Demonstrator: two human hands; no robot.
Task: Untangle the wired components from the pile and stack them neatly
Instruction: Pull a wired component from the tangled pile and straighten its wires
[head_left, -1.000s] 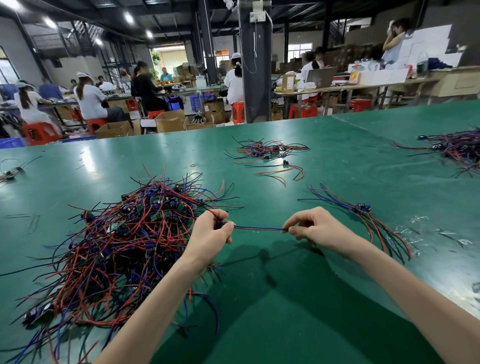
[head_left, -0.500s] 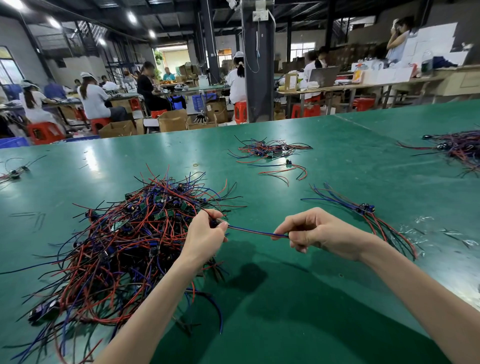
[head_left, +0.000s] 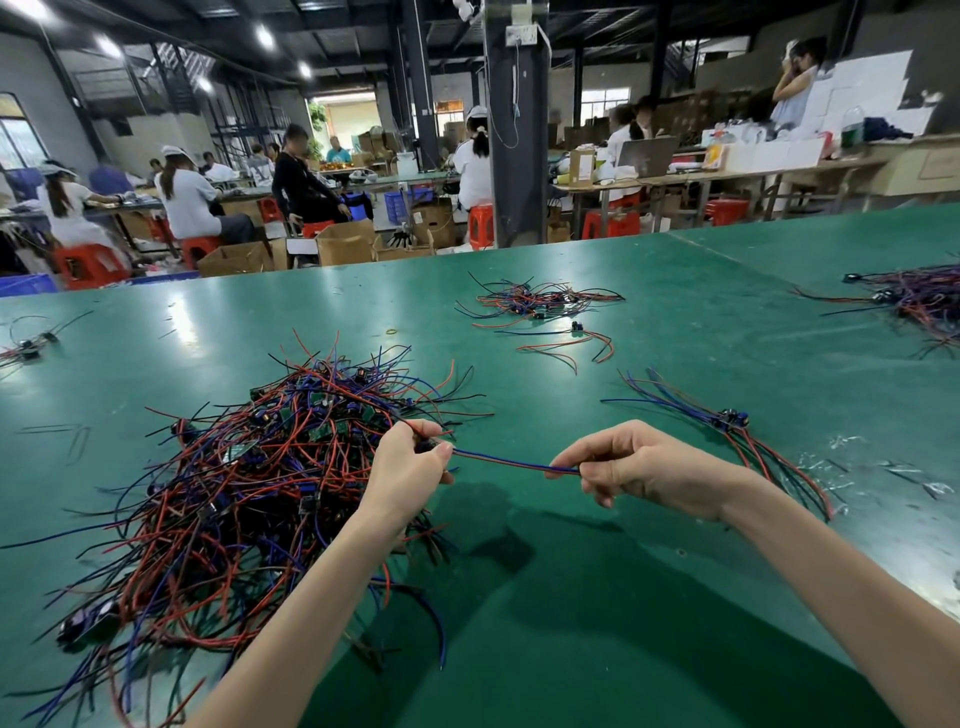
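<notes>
Green matting covers the work table (head_left: 675, 322) that I am watching through the head camera. On the left lies the tangled pile (head_left: 249, 493) of red, blue and black wired components. It is large and knotted, so I judge that most of the job is left. Well to the right of it lies a small stack (head_left: 727, 421) of a few components, their wires combed the same way, blue ends away from me and red ends toward me. That looks like the finished part, and it is thin. Between the two, both hands work on one piece. The left hand (head_left: 410, 467), at the pile's right edge, is curled closed, thumb and fingers pinching what looks like the small dark body of one component. From it a blue and red wire pair (head_left: 509, 462) runs taut to the right, lifted above the table. The right hand (head_left: 639, 467) grasps the far end of that pair between thumb and forefinger, its other fingers loosely bent. I judge this piece is nearly free of the pile and not yet stacked.
</notes>
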